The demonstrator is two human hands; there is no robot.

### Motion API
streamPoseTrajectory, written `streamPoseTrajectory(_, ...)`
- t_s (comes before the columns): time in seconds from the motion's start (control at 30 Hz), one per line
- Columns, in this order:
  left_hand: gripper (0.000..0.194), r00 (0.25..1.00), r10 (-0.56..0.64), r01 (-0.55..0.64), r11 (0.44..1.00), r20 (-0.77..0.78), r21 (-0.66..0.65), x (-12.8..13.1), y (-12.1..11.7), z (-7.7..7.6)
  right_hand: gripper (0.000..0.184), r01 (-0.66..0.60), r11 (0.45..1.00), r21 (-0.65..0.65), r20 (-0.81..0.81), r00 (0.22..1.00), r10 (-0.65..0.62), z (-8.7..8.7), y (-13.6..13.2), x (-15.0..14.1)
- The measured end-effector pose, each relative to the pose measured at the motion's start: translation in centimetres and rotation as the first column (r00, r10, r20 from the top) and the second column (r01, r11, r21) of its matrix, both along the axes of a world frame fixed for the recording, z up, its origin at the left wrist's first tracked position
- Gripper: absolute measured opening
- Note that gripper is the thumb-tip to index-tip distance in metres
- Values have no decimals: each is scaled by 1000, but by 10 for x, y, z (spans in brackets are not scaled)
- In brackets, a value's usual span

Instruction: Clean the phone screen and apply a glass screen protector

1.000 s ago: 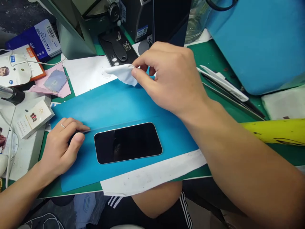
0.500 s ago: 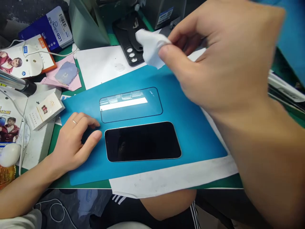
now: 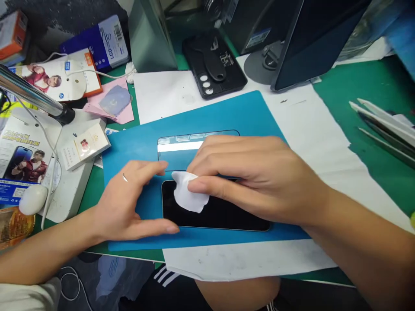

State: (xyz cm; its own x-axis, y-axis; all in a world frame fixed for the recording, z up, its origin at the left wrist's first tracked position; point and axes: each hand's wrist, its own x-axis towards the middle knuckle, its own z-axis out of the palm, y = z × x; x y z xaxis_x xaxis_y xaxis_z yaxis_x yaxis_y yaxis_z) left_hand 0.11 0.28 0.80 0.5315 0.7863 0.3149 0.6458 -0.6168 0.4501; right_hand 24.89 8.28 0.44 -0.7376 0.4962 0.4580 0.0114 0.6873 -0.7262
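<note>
A phone [image 3: 220,216] lies screen up on a blue mat [image 3: 136,144]. My right hand [image 3: 253,177] pinches a white wipe [image 3: 189,194] over the left part of the dark screen; whether the wipe presses on the glass I cannot tell. My left hand [image 3: 126,198] is open at the phone's left end, with thumb and fingers spread around that end. Behind the phone lies a clear screen protector [image 3: 171,147] with a black border, its right part hidden by my right hand.
A black phone case [image 3: 215,65] lies at the back, beside a tablet on a stand [image 3: 317,39]. Tweezers [image 3: 385,129] are at the right. A cigarette box [image 3: 86,147], packages and a metal pole [image 3: 35,95] crowd the left.
My right hand has come down with the wipe from above the mat to the phone's screen. My left hand has opened wider at the phone's left end. The view has shifted.
</note>
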Motion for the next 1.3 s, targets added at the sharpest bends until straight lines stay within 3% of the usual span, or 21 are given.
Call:
streamPoseTrajectory(0.1,73,999,-31,31,999,-14,43,2,0,-1,30,-63,994,-89,-71,996,57,-1,-8,-8)
streamPoseTrajectory(0.2,60,1000,-21,20,996,10,89,3,-1,0,35,-99,990,-101,-44,995,95,-1,-15,-13)
streamPoseTrajectory(0.4,15,996,-79,71,983,40,170,-1,-6,6,49,-41,996,81,20,999,39,-5,-17,-17)
streamPoseTrajectory(0.63,18,997,-68,63,990,37,130,-2,-5,9,56,13,937,350,111,992,-56,-5,-15,-11)
streamPoseTrajectory(0.73,21,998,-57,55,990,17,126,-2,-5,9,48,20,910,414,111,991,-73,-7,-15,-12)
streamPoseTrajectory(0.97,33,999,-19,14,988,33,153,-6,-9,10,4,123,878,462,103,976,-191,-9,-13,-11)
streamPoseTrajectory(1.07,40,998,-23,13,987,57,161,-6,-9,10,15,156,849,505,76,972,-224,-7,-12,-10)
streamPoseTrajectory(1.3,36,996,-20,6,986,87,165,-5,-9,5,19,109,885,452,52,988,-149,-6,-6,-7)
